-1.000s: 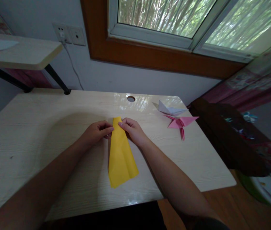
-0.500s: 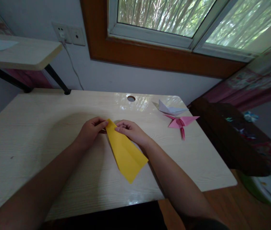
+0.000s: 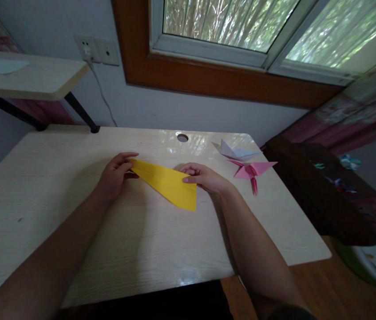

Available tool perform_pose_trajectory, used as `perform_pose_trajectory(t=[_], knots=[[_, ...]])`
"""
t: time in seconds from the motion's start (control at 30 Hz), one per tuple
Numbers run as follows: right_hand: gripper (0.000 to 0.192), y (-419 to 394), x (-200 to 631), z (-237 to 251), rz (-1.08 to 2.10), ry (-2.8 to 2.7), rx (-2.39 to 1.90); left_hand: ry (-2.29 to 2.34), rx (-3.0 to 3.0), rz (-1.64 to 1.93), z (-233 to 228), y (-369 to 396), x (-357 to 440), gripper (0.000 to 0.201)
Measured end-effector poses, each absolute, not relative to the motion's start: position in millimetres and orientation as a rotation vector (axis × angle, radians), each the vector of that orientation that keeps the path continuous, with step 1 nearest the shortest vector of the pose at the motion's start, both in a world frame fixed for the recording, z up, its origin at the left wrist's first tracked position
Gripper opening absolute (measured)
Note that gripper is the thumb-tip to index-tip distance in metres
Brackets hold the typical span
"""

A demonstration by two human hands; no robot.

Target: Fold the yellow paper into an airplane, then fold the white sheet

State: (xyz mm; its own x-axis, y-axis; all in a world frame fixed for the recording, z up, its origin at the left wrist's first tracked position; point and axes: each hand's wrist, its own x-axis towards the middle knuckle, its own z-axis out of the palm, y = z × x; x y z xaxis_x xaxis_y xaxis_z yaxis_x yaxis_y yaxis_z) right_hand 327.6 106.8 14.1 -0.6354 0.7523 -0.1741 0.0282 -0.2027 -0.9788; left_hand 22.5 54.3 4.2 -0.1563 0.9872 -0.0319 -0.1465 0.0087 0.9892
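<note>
Pinching one yellow paper (image 3: 168, 183) with my left hand (image 3: 113, 177) and right hand (image 3: 204, 178); two folded figures, pink (image 3: 251, 171) and white (image 3: 236, 152), lie right of it.

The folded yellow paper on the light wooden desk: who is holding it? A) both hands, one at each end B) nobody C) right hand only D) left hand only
A: the left hand pinches the pointed end of the folded yellow paper, and the right hand grips its wide end.
</note>
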Motion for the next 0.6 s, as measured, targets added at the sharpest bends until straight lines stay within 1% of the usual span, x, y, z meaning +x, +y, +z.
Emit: perform_pose_trajectory(t=[0.07,0.1,0.17,0.27,0.37,0.43,0.6], knots=[[0.032,110.3,334.7,12.5,1.846,-1.483,-0.949,1.199,1.089,1.294,3.0,53.3,19.9,0.022],[0.032,111.8,337.3,11.6,1.833,-1.438,-0.968,1.179,1.139,1.264,2.7,52.4,18.5,0.02],[0.033,114.1,340.9,9.9,1.815,-1.349,-1.002,1.128,1.261,1.202,3.1,49.8,16.1,0.021],[0.036,116.2,343.3,8.4,1.804,-1.255,-1.025,1.056,1.427,1.1,4.6,45.5,13.7,0.03],[0.037,116.8,344.3,9.0,1.807,-1.227,-1.036,1.002,1.541,1.075,1.7,44.4,12.2,0.037],[0.038,116.6,344.6,10.0,1.81,-1.225,-1.049,0.975,1.608,1.082,-3.1,46.0,11.3,0.036],[0.038,116.7,344.6,10.6,1.775,-1.216,-1.089,1.026,1.696,1.135,-9.1,50.3,11.4,0.026]])
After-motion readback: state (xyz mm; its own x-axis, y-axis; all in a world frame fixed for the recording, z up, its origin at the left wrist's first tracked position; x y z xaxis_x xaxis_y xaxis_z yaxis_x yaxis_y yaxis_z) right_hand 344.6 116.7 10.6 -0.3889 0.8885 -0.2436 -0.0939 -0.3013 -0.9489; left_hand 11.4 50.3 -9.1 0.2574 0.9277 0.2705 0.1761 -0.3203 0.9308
